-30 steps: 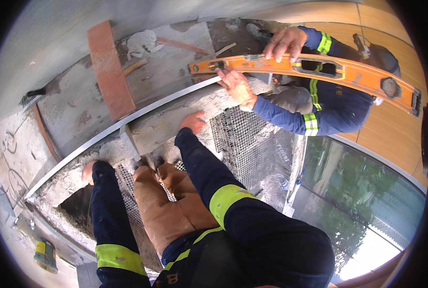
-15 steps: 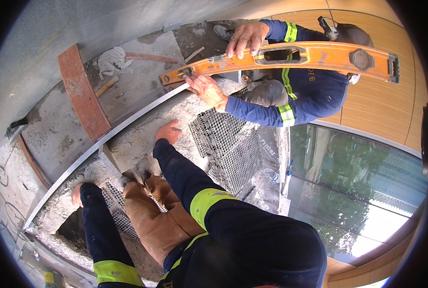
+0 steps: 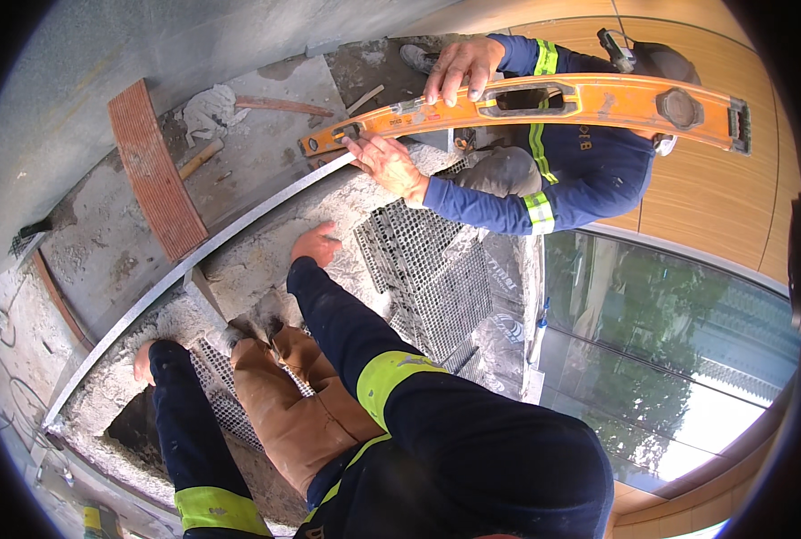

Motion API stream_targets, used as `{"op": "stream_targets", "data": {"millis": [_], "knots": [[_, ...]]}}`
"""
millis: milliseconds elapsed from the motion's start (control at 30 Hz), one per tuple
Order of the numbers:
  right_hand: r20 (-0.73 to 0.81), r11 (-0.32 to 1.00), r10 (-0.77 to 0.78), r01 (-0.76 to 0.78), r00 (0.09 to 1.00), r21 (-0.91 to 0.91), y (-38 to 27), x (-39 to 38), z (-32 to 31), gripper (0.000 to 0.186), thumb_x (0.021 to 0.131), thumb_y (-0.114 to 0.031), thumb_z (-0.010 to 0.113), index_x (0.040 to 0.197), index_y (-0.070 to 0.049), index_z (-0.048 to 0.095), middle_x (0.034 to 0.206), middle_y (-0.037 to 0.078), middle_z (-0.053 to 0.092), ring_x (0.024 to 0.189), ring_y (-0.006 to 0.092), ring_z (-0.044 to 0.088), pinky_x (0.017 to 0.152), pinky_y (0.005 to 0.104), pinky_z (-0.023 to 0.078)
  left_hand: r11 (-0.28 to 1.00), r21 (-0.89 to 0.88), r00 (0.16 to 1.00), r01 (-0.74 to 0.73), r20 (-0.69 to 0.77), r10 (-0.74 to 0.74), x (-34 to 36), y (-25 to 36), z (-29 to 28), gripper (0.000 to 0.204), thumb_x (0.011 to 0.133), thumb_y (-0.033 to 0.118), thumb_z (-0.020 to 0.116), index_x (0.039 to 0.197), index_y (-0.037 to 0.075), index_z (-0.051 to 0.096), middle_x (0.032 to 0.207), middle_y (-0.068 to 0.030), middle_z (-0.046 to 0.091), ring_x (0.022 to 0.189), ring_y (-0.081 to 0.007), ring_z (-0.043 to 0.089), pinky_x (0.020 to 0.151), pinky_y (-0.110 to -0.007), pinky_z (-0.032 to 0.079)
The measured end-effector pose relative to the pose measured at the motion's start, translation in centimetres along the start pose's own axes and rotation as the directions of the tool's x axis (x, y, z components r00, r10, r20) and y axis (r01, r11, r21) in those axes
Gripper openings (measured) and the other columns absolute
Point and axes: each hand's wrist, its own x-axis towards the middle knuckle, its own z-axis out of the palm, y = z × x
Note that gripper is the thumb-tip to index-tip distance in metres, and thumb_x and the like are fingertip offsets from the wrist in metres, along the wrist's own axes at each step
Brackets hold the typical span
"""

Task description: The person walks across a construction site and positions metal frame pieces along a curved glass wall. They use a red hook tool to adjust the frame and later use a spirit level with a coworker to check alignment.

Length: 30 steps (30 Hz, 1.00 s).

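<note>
My right hand (image 3: 318, 244) lies on the rough mortar (image 3: 256, 242) behind a long, pale grey strip-like edge (image 3: 162, 286), its fingers stretched out and holding nothing. Farther left, my left hand (image 3: 143, 363) rests on the mortar by the same edge; the sleeve hides most of it, and its fingers are not clear. Across from me, a co-worker holds an orange spirit level (image 3: 589, 97). One of the co-worker's hands (image 3: 463, 68) is on top of the level, and the other hand (image 3: 388, 167) is at its end, beside the grey edge.
A ribbed reddish-brown board (image 3: 156, 171) leans against the strip. A white rag (image 3: 208, 113) and wood pieces lie on the dusty floor beyond. Perforated black sheeting (image 3: 427, 274) covers the ground right of my right arm. A dark hole (image 3: 135, 427) opens by my left forearm. Glass panels (image 3: 634, 350) stand at right.
The spirit level has shifted very slightly to the right and up in the co-worker's hands. Both my hands stay where they were.
</note>
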Motion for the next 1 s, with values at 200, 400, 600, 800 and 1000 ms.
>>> {"op": "stream_targets", "data": {"millis": [200, 400, 600, 800, 1000], "knots": [[-0.003, 1.0, 0.002, -0.002, 1.0, -0.009, 0.1, 0.1, 0.1, 0.055, 0.079, -0.048, 0.028, 0.092, 0.005, 0.036, 0.078, 0.031, 0.051, 0.076, 0.0418, 0.05, 0.068, 0.0443, 0.04, 1.0, 0.013, 1.0, 0.007, -0.011, -0.006, -0.9, 0.3, -0.6, 0.03, 0.082, 0.025, 0.032, 0.098, 0.001, 0.042, 0.088, -0.0147, 0.05, 0.081, -0.0268, 0.05, 0.071, -0.035, 0.039], [0.015, 1.0, 0.002, -0.002, 1.0, -0.001, 0.2, 0.1, 0.1, 0.055, 0.08, -0.047, 0.028, 0.092, 0.006, 0.036, 0.077, 0.031, 0.05, 0.076, 0.0415, 0.051, 0.068, 0.0438, 0.04, 1.0, 0.019, 1.0, 0.008, -0.023, -0.008, -1.6, -0.3, -1.1, 0.03, 0.082, 0.025, 0.032, 0.098, 0.001, 0.042, 0.088, -0.0148, 0.05, 0.081, -0.0268, 0.049, 0.071, -0.035, 0.039], [0.018, 1.0, -0.019, 0.019, 1.0, 0.006, 0.4, 0.2, 0.1, 0.056, 0.08, -0.047, 0.028, 0.093, 0.007, 0.035, 0.079, 0.032, 0.05, 0.077, 0.0416, 0.05, 0.068, 0.0439, 0.04, 0.999, 0.033, 0.999, 0.015, -0.03, -0.014, -2.6, 0.0, -1.5, 0.031, 0.082, 0.025, 0.032, 0.098, 0.001, 0.042, 0.089, -0.0148, 0.049, 0.082, -0.0268, 0.049, 0.071, -0.034, 0.038], [0.031, 1.0, -0.013, 0.013, 0.999, 0.007, 0.3, 0.2, 0.0, 0.056, 0.08, -0.047, 0.028, 0.092, 0.007, 0.035, 0.079, 0.032, 0.05, 0.077, 0.0417, 0.05, 0.068, 0.0441, 0.04, 0.999, 0.042, 0.999, 0.022, -0.034, -0.021, -3.4, -0.1, -2.1, 0.031, 0.082, 0.025, 0.032, 0.099, 0.001, 0.042, 0.089, -0.0148, 0.049, 0.082, -0.0267, 0.049, 0.071, -0.034, 0.038], [0.023, 1.0, -0.017, 0.017, 1.0, 0.0, 0.2, 0.1, 0.0, 0.055, 0.08, -0.047, 0.027, 0.091, 0.006, 0.036, 0.079, 0.032, 0.05, 0.076, 0.0417, 0.05, 0.068, 0.044, 0.04, 0.998, 0.052, 0.999, 0.031, -0.038, -0.029, -4.6, 0.4, -3.1, 0.031, 0.082, 0.025, 0.032, 0.099, 0.001, 0.042, 0.09, -0.0148, 0.049, 0.082, -0.0267, 0.049, 0.072, -0.034, 0.038]]}}
